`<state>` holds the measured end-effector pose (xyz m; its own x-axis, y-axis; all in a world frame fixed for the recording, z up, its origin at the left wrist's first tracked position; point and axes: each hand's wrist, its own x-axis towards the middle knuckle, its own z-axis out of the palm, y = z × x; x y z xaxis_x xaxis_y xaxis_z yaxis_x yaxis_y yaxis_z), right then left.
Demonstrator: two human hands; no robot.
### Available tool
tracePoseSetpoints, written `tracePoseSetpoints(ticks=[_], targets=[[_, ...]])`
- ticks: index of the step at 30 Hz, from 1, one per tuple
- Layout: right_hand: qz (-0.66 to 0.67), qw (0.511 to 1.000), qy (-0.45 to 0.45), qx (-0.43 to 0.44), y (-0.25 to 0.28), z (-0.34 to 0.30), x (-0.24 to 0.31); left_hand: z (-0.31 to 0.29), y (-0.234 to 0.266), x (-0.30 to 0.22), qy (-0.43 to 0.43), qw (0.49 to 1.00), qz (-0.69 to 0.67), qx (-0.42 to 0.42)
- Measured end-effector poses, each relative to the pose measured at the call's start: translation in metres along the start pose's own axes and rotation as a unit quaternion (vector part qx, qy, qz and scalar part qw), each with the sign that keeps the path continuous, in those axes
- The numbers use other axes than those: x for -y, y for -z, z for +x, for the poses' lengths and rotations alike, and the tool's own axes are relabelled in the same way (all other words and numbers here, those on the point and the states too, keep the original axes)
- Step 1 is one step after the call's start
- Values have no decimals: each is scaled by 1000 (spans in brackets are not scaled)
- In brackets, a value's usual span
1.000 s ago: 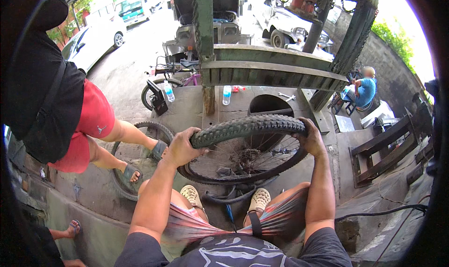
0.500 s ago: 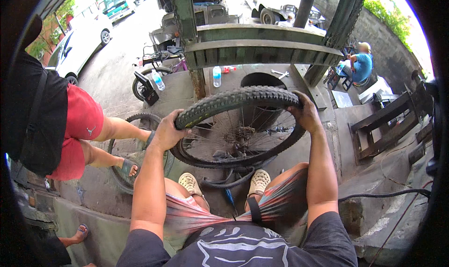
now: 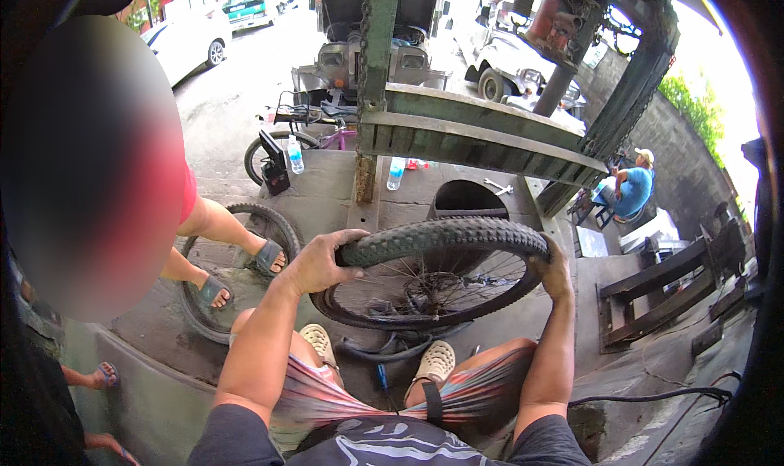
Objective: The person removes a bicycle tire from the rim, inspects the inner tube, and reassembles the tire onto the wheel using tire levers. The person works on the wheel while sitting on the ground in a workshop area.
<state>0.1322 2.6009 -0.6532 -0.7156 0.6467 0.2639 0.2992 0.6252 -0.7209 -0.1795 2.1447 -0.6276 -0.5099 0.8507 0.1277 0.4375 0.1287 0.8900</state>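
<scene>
A bicycle wheel with a knobby black tyre (image 3: pixel 445 233) is held up, tilted, in front of my knees. My left hand (image 3: pixel 320 263) is closed around the tyre's left side, its thumb beneath the edge. On the opposite side my right hand (image 3: pixel 553 270) grips the tyre, part of its fingers hidden behind the rubber. Spokes and a hub with sprockets (image 3: pixel 433 290) show inside the rim. Below the wheel, a limp black inner tube (image 3: pixel 384 352) lies on the ground between my feet. Near it is a slim tool with a blue handle (image 3: pixel 381 375).
Behind the wheel stands a dark round container (image 3: pixel 469 196), with a wrench (image 3: pixel 498 187) beside it. Two water bottles (image 3: pixel 295 155) stand near a green steel frame (image 3: pixel 482 139). A person at left stands by another wheel (image 3: pixel 200 323) on the ground. Someone in blue (image 3: pixel 633 192) sits at right.
The view has tilted up and shifted, so the wheel and my hands sit lower in it. Both hands keep their hold on the tyre. The person at left appears larger in the picture.
</scene>
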Motion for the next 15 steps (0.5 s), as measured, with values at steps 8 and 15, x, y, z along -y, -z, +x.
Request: tracePoseSetpoints(ticks=[8,15], targets=[[45,998,-45,-3,21,-15,-39,0,-25,-26,-67,995,67,7],[44,997,-58,-10,21,-12,-55,1,-25,-26,-86,993,76,4]])
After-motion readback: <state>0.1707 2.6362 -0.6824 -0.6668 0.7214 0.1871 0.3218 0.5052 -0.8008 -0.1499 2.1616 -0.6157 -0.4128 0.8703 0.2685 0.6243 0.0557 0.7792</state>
